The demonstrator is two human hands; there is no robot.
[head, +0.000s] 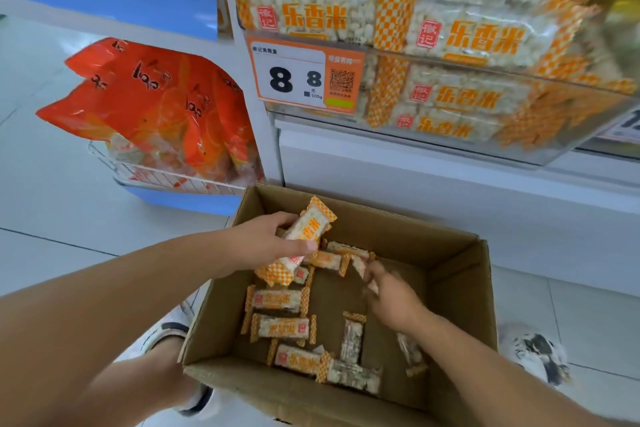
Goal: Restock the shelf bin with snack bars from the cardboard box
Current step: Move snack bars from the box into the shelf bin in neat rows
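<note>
Left hand (266,246) grips a bunch of bars (304,236) above the box (460,274). Right hand (391,298) blurred, fingers on 1 bar, grip unclear. Loose bars on box floor; bin (561,152) above, stocked.

The price tag (306,78) on the shelf bin (450,135) front, at 11 o'clock, reads "8 8", "元" and "500g", with a QR code. The snack bars in the bin (460,42), at 12 to 1 o'clock, carry orange "乐香米" lettering and a red "徽记" seal.
</note>
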